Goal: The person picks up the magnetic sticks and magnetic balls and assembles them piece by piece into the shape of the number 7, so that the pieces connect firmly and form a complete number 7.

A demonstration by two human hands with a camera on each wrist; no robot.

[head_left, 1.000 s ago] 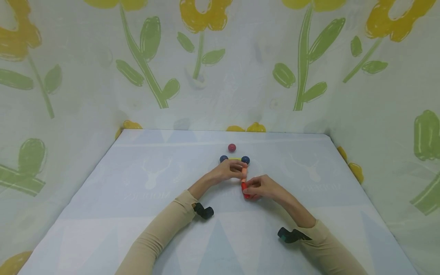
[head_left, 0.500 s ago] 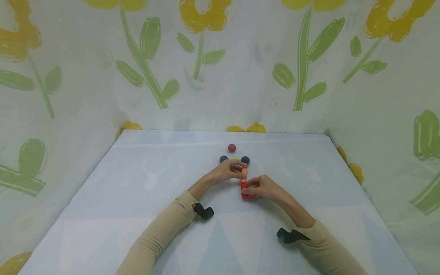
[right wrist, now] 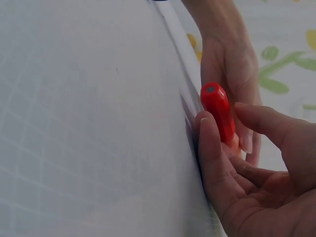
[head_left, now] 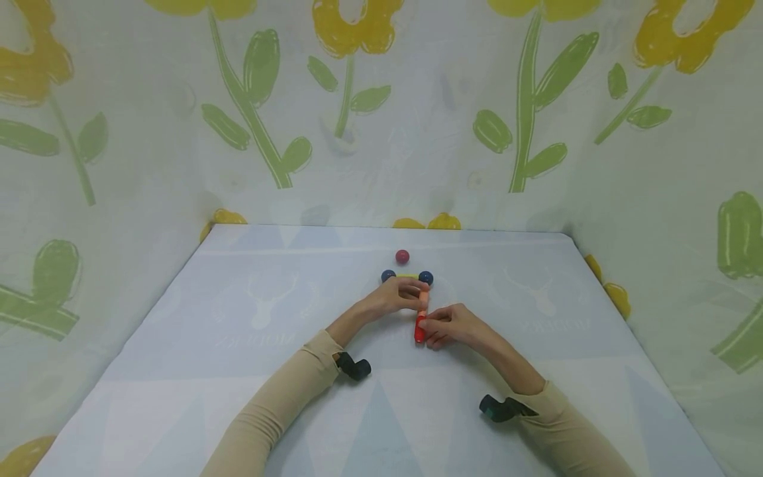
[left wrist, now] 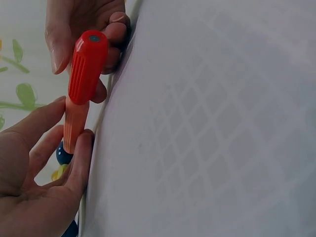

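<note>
My left hand (head_left: 395, 295) pinches an orange magnetic rod (left wrist: 74, 123) between thumb and fingers, low over the table. At its near end, in line with it, is a thicker red magnetic rod (head_left: 420, 329) with ridged sides and a small metal dot on its tip. The right hand (head_left: 457, 324) holds the red rod from the right, fingers curled around its side. Just past the left fingertips sits a dark blue ball (head_left: 426, 277), joined by a yellow rod (head_left: 408, 275) to another blue ball (head_left: 388, 275). The left hand partly hides these.
A dark red ball (head_left: 402, 256) lies behind the blue balls. The table (head_left: 197, 318) has a pale patterned cover, with flower-printed cloth walls (head_left: 417, 165) at its back and sides. Both wrists carry small black cameras.
The red rod's near end has swung left, from a slant to roughly in line with the orange rod. The right fingers moved slightly with it; the left hand stayed still.
</note>
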